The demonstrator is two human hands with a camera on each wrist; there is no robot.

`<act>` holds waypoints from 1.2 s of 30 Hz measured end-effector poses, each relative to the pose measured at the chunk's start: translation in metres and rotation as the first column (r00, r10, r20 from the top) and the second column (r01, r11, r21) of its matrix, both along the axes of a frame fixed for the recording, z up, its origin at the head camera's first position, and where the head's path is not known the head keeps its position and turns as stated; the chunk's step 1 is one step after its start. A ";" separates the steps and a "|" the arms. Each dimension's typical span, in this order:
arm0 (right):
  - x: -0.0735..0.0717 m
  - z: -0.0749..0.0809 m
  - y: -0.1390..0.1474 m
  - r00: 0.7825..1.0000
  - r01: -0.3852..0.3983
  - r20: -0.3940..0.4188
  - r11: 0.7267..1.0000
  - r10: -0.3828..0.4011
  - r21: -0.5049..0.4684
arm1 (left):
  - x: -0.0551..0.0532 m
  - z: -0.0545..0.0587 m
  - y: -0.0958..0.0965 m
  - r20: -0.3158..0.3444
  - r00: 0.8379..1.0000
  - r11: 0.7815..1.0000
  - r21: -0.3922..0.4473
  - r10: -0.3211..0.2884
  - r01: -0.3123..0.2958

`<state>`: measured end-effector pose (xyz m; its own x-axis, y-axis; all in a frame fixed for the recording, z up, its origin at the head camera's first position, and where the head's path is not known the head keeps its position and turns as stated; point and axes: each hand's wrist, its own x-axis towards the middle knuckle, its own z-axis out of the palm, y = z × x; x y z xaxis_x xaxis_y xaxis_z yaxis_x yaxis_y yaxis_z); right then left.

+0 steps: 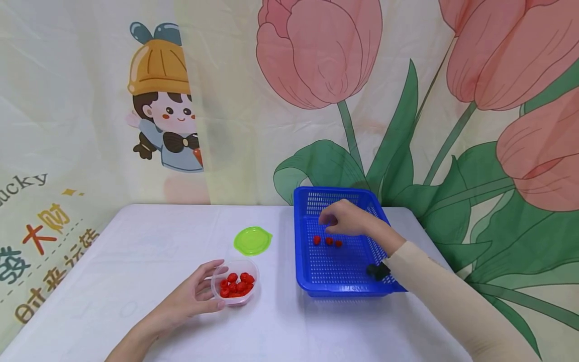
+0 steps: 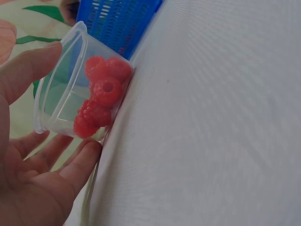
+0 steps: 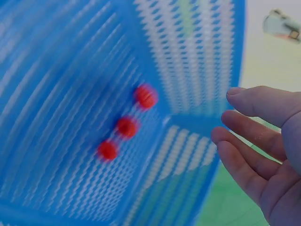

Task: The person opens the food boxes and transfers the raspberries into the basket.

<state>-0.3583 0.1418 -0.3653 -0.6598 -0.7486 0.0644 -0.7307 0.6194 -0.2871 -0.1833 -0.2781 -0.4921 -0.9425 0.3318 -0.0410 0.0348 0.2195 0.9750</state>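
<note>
My left hand [image 1: 192, 296] holds a clear plastic tub [image 2: 61, 101] from its left side, thumb and fingers spread around the wall. Inside the tub are several red raspberries [image 2: 107, 89]. Over the blue basket [image 1: 299, 251] hovers my right hand [image 1: 346, 218], fingers loosely bent with nothing between them. The right wrist view shows the same hand [image 3: 263, 146] with thumb and fingers apart. Three raspberries lie in a short row on the basket floor, the leftmost raspberry [image 1: 317, 240] just below the right hand in the head view.
A bright green lid [image 1: 252, 241] lies on the white tablecloth [image 1: 149, 251] behind the tub, left of the basket. Near the right sleeve's cuff, a small dark object [image 1: 377, 271] shows over the basket's right side. A printed curtain [image 1: 235, 100] hangs behind the table.
</note>
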 end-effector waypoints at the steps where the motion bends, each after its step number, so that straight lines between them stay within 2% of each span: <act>1: 0.005 0.004 -0.004 1.000 -0.009 0.004 1.000 0.009 -0.025 | 0.000 0.000 0.000 0.000 1.000 1.000 -0.001 0.000 0.000; 5: 0.023 0.018 -0.023 0.999 -0.046 0.015 0.996 0.047 -0.079 | 0.000 0.002 0.001 -0.004 1.000 1.000 -0.005 0.001 -0.001; 9: 0.036 0.025 -0.040 0.996 -0.077 0.041 0.992 0.081 -0.099 | 0.000 0.003 0.002 -0.008 1.000 1.000 -0.005 0.001 -0.001; 21: 0.067 0.026 -0.086 0.983 -0.134 0.108 0.981 0.150 -0.142 | -0.001 0.001 0.002 -0.023 1.000 1.000 0.007 -0.014 0.014; 36: 0.078 0.011 -0.128 0.961 -0.199 0.173 0.974 0.216 -0.113 | 0.001 0.003 0.000 0.006 1.000 1.000 -0.004 -0.002 0.002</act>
